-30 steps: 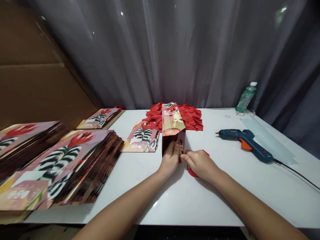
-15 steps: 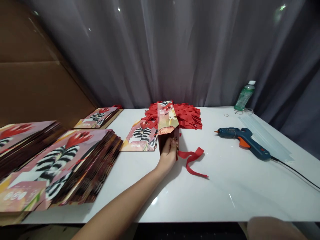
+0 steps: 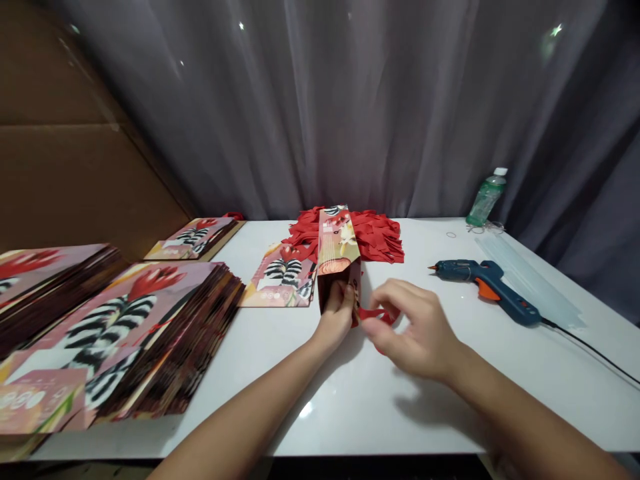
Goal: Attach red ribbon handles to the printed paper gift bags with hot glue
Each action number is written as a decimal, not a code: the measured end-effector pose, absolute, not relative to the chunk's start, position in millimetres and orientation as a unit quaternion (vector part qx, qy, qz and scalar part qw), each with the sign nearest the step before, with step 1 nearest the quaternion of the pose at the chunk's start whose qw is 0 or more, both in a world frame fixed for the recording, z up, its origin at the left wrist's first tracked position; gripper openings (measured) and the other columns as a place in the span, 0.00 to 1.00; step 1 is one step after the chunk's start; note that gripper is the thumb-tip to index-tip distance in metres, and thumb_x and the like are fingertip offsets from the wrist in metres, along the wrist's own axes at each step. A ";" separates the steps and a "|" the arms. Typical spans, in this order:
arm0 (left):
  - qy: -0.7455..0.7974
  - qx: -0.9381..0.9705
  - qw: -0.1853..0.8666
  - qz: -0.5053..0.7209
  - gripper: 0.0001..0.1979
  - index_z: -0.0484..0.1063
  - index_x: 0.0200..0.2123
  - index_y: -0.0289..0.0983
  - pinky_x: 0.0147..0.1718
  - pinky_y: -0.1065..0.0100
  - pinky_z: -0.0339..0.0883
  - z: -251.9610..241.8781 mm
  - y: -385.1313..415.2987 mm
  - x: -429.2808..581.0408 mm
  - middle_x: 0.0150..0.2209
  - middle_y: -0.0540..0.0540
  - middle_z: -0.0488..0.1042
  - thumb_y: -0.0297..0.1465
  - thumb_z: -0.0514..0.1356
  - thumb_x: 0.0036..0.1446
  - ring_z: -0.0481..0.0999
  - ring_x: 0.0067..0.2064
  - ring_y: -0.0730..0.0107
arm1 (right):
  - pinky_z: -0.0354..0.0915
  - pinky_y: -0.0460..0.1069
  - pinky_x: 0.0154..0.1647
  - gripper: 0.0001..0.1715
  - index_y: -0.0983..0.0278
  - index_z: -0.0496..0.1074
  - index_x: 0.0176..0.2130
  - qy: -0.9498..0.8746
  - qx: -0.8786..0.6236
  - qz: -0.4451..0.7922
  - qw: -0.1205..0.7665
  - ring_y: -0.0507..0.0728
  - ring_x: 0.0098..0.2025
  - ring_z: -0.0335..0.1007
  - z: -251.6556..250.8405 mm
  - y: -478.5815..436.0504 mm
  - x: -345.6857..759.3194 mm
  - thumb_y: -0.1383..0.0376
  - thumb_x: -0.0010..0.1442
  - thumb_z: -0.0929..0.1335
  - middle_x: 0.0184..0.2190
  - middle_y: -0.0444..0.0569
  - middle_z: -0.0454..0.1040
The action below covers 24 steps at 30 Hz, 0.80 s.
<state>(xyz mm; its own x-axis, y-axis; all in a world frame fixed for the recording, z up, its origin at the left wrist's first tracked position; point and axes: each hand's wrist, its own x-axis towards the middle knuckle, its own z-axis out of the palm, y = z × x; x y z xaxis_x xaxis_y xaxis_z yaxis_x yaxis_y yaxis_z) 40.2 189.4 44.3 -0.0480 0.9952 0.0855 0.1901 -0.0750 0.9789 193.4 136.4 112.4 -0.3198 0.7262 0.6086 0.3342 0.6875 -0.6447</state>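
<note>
Inside the near, open end of a paper bag (image 3: 339, 248), the left hand (image 3: 335, 321) has its fingers bent and seems to pinch the bag's right wall with its thumb. Just to its right, the right hand (image 3: 417, 327) is half open and curled, with a gap between thumb and first finger. It is blurry, so I cannot tell if it has hold of the red ribbon (image 3: 374, 313) by its fingertips. That ribbon sits between the two hands, close to the bag's right side. To do this well, the left hand should hold the wall firm but not squash it, and the right should pull softly, so the paper does not rip. A flat ribbon is best; twists make lumps.

Left of the left hand lies a small stack of flat bags (image 3: 280, 280). Right of the right hand, a bit farther off, lies a blue glue gun (image 3: 500, 287); its tip is best not bumped. Past both hands is a heap of red ribbons (image 3: 379, 237).
</note>
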 end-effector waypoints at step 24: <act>0.489 0.534 0.431 0.539 0.25 0.67 0.30 0.39 0.37 0.66 0.66 39.9 204.4 32.0 0.28 0.49 0.70 0.57 0.55 0.54 0.69 0.33 0.66 | 0.63 0.44 0.34 0.22 0.61 0.73 0.28 -0.831 -0.439 0.297 0.172 0.52 0.28 0.71 127.1 114.1 279.2 0.58 0.68 0.59 0.25 0.44 0.77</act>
<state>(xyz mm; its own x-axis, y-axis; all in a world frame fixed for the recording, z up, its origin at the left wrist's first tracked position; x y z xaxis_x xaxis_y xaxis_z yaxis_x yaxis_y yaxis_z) 32.0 204.4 39.9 -0.0585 0.9863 0.1542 0.0587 -0.1508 0.9868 279.2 114.1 127.1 -0.5557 0.8310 0.0257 0.6266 0.4389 -0.6440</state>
